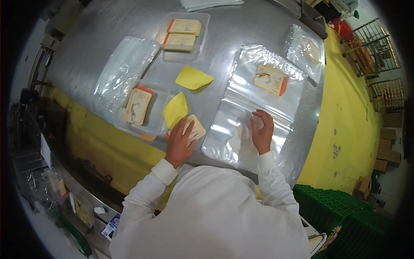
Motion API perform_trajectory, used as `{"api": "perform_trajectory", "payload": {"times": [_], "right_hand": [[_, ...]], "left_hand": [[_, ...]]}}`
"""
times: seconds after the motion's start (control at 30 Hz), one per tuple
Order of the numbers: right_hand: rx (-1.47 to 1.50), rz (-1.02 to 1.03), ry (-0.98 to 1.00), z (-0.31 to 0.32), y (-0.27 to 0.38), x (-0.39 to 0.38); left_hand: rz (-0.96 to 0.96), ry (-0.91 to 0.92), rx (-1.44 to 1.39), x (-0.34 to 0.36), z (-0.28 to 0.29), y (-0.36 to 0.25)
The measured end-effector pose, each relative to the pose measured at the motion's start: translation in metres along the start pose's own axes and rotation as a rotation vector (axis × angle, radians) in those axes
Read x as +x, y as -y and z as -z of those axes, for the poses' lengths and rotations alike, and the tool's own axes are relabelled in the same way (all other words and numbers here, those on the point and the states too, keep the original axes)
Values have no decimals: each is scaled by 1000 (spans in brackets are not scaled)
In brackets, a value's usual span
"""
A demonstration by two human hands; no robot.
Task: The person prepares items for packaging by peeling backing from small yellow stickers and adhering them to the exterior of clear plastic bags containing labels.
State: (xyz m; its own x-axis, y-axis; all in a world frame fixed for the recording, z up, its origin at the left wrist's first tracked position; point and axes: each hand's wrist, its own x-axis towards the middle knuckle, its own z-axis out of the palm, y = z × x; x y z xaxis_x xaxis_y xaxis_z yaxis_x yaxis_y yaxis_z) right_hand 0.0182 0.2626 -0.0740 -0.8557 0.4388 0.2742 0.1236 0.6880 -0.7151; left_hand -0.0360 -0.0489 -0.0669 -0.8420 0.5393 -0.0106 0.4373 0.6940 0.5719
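Note:
My left hand [179, 144] lies over a small stack of cream printed labels [197, 129], fingers stretched and thumb apart, covering part of it. Just beyond its fingertips is a folded yellow paper [175, 110]. On the right, my right hand [263, 133] is over a pile of clear plastic bags [233, 138], fingers slightly bent and apart, holding nothing that I can see. Farther up that pile sits another cream label stack with a red end [271, 79]. A second yellow paper [194, 78] rests between the bags and the trays.
A clear tray [160, 101] holds a red-edged label stack [138, 105]. Another clear tray [202, 39] holds two more stacks. Clear bags [127, 69] lie at left, more [297, 54] at far right. Green crates [340, 211] stand beside the metal table [241, 26].

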Motion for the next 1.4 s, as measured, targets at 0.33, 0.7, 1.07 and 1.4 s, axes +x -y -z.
{"api": "perform_trajectory", "payload": {"times": [0.33, 0.7, 1.07, 1.4], "right_hand": [[301, -211, 103, -20, 56, -52], [788, -464, 510, -10, 105, -51], [975, -568, 225, 20, 117, -50], [990, -512, 135, 11, 109, -59]], "left_hand": [[-36, -64, -64, 7, 6, 4], [-16, -510, -800, 34, 41, -65], [305, -71, -1357, 29, 16, -108], [246, -151, -1268, 18, 13, -122]]}}
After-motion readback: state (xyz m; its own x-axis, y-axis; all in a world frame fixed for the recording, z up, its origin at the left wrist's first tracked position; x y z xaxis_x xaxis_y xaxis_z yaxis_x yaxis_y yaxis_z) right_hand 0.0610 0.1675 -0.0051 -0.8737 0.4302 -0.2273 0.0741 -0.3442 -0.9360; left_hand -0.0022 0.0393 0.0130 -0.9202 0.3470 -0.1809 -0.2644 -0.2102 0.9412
